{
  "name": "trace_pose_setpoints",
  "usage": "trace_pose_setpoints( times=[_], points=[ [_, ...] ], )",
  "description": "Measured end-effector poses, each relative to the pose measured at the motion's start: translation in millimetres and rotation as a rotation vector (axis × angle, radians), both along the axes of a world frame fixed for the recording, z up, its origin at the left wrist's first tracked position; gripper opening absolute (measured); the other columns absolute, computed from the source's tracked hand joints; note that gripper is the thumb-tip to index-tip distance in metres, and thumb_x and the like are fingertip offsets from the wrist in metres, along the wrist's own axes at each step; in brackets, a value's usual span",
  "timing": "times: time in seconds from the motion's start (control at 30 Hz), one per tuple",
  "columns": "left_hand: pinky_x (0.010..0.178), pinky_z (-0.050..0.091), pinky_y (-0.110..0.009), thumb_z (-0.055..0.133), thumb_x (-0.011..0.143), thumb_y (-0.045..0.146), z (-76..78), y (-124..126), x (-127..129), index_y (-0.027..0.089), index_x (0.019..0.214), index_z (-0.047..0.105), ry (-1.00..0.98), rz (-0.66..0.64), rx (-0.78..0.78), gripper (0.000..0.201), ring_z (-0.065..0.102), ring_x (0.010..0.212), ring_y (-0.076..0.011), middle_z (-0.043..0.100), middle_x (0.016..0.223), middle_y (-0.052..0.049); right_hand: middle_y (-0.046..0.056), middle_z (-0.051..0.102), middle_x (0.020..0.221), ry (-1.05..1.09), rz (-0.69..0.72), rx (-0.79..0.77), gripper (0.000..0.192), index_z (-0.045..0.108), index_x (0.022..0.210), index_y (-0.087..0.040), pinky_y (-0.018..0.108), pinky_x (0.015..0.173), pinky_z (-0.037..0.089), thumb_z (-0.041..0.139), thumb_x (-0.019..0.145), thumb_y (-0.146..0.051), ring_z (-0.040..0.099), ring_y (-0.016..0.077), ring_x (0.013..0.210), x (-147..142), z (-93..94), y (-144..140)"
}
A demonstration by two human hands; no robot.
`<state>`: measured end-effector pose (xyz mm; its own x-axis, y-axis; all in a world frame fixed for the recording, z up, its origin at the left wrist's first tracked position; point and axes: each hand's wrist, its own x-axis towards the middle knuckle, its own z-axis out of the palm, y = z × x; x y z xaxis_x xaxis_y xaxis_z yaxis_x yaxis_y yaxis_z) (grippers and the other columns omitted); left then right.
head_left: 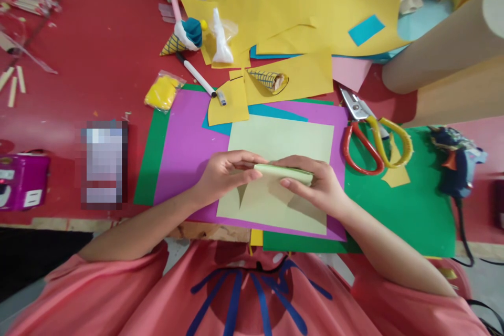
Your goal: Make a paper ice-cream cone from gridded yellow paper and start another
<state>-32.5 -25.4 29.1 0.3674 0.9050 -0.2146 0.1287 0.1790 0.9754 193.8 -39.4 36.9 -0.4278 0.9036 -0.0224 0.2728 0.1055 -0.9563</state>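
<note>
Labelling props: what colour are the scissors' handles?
One red, one yellow, on the scissors right of the hands; head view.

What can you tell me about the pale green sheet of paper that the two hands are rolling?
The pale green sheet of paper looks thin and matt. It lies flat on a purple sheet, with its near edge curled up into a short, loose roll. The left hand pinches the roll's left end and the right hand grips its right end. The far part stays flat, and the roll casts a shadow on the near part.
</note>
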Motion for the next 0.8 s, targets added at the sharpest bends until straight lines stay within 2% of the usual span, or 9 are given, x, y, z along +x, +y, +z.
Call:
trace_pose_setpoints(
  times=[0.17,0.27,0.4,0.6,0.8],
  points=[
    [0.061,0.057,-0.020,0.072,0.078,0.040,-0.2,-1,-1,0.021,0.090,0.076,-0.007,0.010,0.065,0.023,0.072,0.074,-0.0155,0.077,0.086,-0.005,0.006,0.073,0.103,0.074,-0.017,-0.234,0.028,0.069,0.106,-0.018,0.025,0.074,0.054,0.064,0.087,-0.038,0.069,0.0176,0.091,-4,2.3,-4],
    [0.059,0.057,-0.021,0.072,0.078,0.042,-1.7,-1,0,0.021,0.088,0.076,0.028,0.040,0.065,0.024,0.072,0.072,-0.0157,0.077,0.083,-0.005,0.006,0.072,0.098,0.072,-0.018,-0.275,0.029,0.067,0.104,-0.017,0.024,0.068,0.052,0.062,0.088,-0.041,0.068,0.0163,0.085,-6,1.2,-6],
    [0.056,0.054,-0.019,0.073,0.077,0.042,-2.3,0,1,0.021,0.085,0.076,0.040,0.086,0.045,0.023,0.069,0.066,-0.0131,0.076,0.079,-0.004,0.003,0.068,0.087,-0.003,-0.104,-0.170,0.028,0.060,0.100,-0.018,0.022,0.059,0.048,0.061,0.087,-0.044,0.063,0.0132,0.072,-8,-2.8,-8],
    [0.048,0.048,-0.018,0.073,0.074,0.042,-2.2,1,4,0.019,0.080,0.076,0.055,0.124,0.037,0.024,0.063,0.057,-0.0112,0.073,0.069,-0.002,0.005,0.070,0.091,-0.078,-0.137,0.059,0.020,0.061,0.097,-0.020,0.027,0.072,0.052,0.062,0.088,-0.038,0.067,0.0166,0.083,-7,-7.9,-8],
    [0.047,0.047,-0.018,0.073,0.075,0.042,-3.2,2,4,0.020,0.081,0.076,0.069,0.120,0.050,0.023,0.062,0.056,-0.0105,0.072,0.067,-0.001,0.004,0.073,0.090,-0.122,-0.217,0.099,0.018,0.063,0.097,-0.021,0.024,0.064,0.053,0.065,0.085,-0.034,0.068,0.0137,0.072,-8,-6.3,-10]
  ],
)
